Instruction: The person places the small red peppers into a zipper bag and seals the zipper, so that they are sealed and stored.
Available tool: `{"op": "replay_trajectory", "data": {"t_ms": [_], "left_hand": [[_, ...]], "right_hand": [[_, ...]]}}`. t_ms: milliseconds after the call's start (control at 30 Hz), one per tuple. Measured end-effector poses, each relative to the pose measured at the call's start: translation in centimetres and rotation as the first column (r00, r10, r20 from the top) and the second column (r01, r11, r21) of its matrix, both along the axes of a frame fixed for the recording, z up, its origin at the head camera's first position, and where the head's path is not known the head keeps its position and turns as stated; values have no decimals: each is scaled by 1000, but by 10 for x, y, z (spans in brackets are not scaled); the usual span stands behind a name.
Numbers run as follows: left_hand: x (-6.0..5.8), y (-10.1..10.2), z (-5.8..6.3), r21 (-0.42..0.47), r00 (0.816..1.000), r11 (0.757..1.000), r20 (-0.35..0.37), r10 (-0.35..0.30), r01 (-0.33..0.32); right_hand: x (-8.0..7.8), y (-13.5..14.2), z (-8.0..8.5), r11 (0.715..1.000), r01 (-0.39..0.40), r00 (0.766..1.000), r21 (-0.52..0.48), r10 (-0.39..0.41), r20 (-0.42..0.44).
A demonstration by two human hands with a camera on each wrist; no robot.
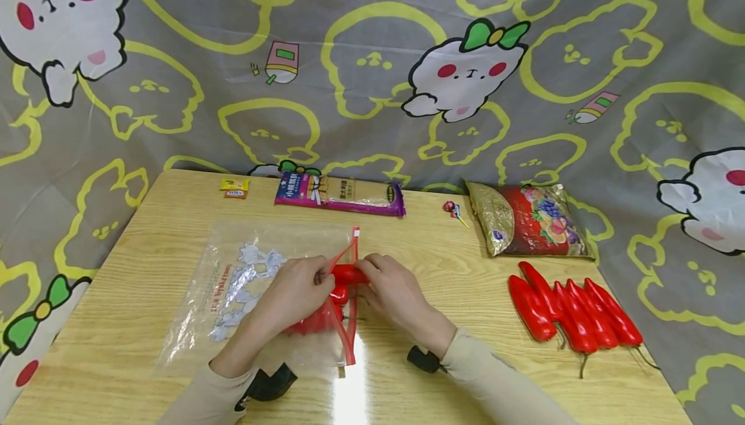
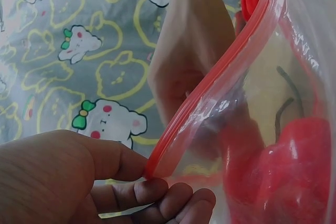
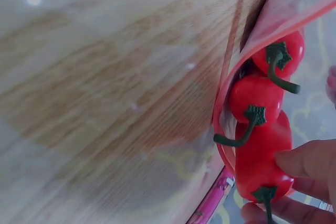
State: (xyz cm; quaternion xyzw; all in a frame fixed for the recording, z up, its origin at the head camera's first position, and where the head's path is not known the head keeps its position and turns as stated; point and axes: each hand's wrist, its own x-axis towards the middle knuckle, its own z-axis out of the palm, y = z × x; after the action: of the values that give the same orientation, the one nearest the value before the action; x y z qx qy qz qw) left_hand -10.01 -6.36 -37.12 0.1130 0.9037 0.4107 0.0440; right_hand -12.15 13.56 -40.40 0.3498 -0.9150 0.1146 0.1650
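A clear zip bag (image 1: 194, 312) with a red zip edge lies on the table, its mouth facing right and spread apart. My left hand (image 1: 297, 292) pinches the red zip edge (image 2: 210, 82) between thumb and forefinger. In my right hand (image 1: 398, 292) is a red pepper (image 3: 262, 156), gripped near its stem end at the bag's mouth. In the right wrist view, two more peppers with dark green stems, one a red pepper (image 3: 255, 98), sit in the opening beside it. Through the plastic, the left wrist view shows red peppers (image 2: 296, 166) inside.
Several red peppers (image 1: 573, 315) lie in a row at the right. Behind them stands a gold and red packet (image 1: 526, 224), with a lollipop (image 1: 456, 210) to its left. A purple noodle packet (image 1: 343, 195) and small wrapped sweets (image 1: 235, 187) are along the back edge.
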Motion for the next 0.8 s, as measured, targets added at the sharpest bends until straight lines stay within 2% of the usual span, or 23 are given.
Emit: {"op": "replay_trajectory", "data": {"t_ms": [300,567,800], "left_hand": [[-1,0,0,-15,1000,1000,21,11,-10],[-1,-1,1,-22,1000,1000,-15,8,-9],[0,-2,2,-19,1000,1000,-15,10,-11]], "right_hand": [[-6,-19,-4,997,-68,998,-19,68,-2],[-9,-26,-9,993,-112,993,22,113,-17],[-6,-26,-10,988,-126,990,87,131,-59]]}}
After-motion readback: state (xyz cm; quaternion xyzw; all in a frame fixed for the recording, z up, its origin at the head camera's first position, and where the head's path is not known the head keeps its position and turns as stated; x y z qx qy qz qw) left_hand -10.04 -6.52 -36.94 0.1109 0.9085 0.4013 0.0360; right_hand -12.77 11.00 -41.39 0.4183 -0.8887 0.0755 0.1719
